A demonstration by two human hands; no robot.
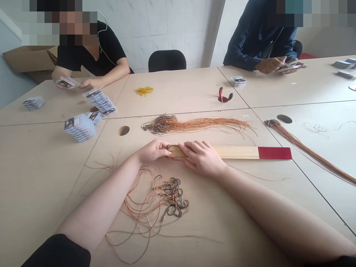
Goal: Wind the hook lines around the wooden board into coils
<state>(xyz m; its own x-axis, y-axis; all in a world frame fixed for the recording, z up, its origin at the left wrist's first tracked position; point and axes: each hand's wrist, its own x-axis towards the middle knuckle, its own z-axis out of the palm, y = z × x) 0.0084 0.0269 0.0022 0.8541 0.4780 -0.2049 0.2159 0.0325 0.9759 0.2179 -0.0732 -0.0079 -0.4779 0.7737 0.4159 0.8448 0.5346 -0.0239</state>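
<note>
A long, flat wooden strip with a dark red end lies crosswise in front of me. At its left end the thumb and fingers of my left hand pinch closed; a thin dark curve there looks like part of a hook. My right hand is laid over the strip further along, its fingers curled round the edges. Nearer me, a loose pile of dark fish hooks has orange-brown lines looping off to the left. Beyond the strip stretches a bundle of similar hooked lines.
Another line bundle lies at right. Red-handled pliers stand in a table hole. Yellow pieces lie further back. Stacked small packs are at left. Two people sit opposite, a hand of one near a flat item.
</note>
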